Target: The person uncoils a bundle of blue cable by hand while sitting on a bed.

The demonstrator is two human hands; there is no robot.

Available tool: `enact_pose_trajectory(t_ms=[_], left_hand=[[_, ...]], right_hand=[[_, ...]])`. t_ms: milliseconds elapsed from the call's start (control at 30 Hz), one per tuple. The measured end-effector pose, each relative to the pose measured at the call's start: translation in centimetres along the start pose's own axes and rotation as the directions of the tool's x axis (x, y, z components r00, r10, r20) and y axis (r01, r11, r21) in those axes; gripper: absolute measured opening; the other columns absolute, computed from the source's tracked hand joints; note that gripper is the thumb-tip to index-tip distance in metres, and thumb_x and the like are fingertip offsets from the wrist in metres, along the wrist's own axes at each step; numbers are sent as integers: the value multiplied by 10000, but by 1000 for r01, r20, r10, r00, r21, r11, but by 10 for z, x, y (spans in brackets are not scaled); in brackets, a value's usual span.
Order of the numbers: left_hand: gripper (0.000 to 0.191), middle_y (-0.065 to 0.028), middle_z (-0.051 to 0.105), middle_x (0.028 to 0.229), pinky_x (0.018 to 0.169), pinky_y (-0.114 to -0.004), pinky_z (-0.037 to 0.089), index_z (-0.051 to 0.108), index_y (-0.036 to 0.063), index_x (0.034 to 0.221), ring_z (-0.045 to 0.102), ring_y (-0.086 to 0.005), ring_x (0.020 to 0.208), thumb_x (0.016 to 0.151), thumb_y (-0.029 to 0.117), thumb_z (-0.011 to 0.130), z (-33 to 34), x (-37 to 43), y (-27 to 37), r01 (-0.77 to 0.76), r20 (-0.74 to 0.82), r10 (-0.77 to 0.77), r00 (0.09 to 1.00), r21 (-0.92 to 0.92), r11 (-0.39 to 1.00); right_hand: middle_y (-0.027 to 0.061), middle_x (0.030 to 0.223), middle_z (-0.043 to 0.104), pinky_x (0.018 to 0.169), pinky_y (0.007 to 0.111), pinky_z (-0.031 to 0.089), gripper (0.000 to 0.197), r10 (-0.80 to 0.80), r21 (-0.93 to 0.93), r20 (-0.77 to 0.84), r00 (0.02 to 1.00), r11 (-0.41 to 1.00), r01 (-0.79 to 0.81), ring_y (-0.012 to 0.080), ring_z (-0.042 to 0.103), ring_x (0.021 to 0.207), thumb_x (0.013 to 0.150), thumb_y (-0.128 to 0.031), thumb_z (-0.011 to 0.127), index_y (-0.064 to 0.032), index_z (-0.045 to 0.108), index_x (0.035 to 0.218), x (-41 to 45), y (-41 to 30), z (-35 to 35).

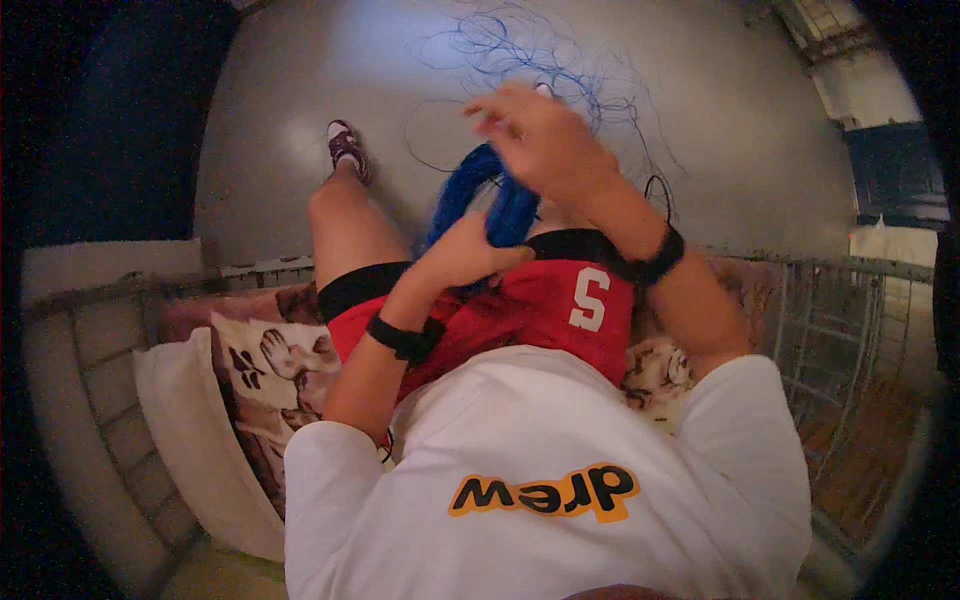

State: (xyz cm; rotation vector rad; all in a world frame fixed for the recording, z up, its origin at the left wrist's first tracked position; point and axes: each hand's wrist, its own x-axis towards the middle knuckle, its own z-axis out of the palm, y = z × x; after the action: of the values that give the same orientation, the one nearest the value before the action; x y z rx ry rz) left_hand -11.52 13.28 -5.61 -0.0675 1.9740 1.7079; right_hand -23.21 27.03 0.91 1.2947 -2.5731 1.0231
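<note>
A thick bundle of blue cord or thread (pixel 465 184), bent in a loop, rests over my lap on red shorts (pixel 517 307). My left hand (pixel 472 251) grips its near end, with the thumb pointing right. Above the bundle's far end is my right hand (pixel 544 139), blurred, with its fingers bent to the left; whether it pinches a strand cannot be told. Loose, tangled blue strands (pixel 525 56) lie spread over the grey floor beyond my hands. Both wrists wear black bands.
I sit on a surface with a patterned cloth (pixel 281 360), framed by metal rails (pixel 829 337) at left and right. One foot in a dark and white shoe (pixel 346 150) stands on the floor. A dark panel (pixel 142 135) rises at the far left.
</note>
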Motion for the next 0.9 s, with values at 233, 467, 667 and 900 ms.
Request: enact_pose_trajectory(t_ms=[233,467,667,900], left_hand=[[281,-72,503,557,446,-287,399,486,11,953,502,-175,439,749,43,676,-24,-31,-18,-96,21,185,983,-793,602],[379,-98,581,660,468,-325,466,507,22,1009,570,-203,500,746,141,753,-19,-33,-9,-267,-55,298,953,-617,740],[326,-69,570,719,534,-297,477,517,13,998,589,-175,586,775,117,729,-19,-35,-8,-193,-31,223,974,-624,757],[477,-83,578,713,521,-281,456,530,29,1010,561,-165,568,919,497,536,-1,-23,-33,-209,-71,239,968,-755,622]], right_hand=[[82,928,657,695,269,496,108,324,771,-140,936,628,-102,160,642,847,907,-96,621,-19,594,978,-47,-19,-1],[79,974,647,753,291,489,278,369,765,83,926,571,-297,178,630,917,878,-150,675,-37,524,1082,-61,-38,42],[126,896,630,666,325,467,165,92,309,-51,994,948,-72,246,605,783,858,-162,673,-21,594,893,-49,-25,25],[152,615,571,558,408,454,257,316,402,267,910,822,-403,276,606,577,907,-246,586,-1,599,828,-44,-33,15]])
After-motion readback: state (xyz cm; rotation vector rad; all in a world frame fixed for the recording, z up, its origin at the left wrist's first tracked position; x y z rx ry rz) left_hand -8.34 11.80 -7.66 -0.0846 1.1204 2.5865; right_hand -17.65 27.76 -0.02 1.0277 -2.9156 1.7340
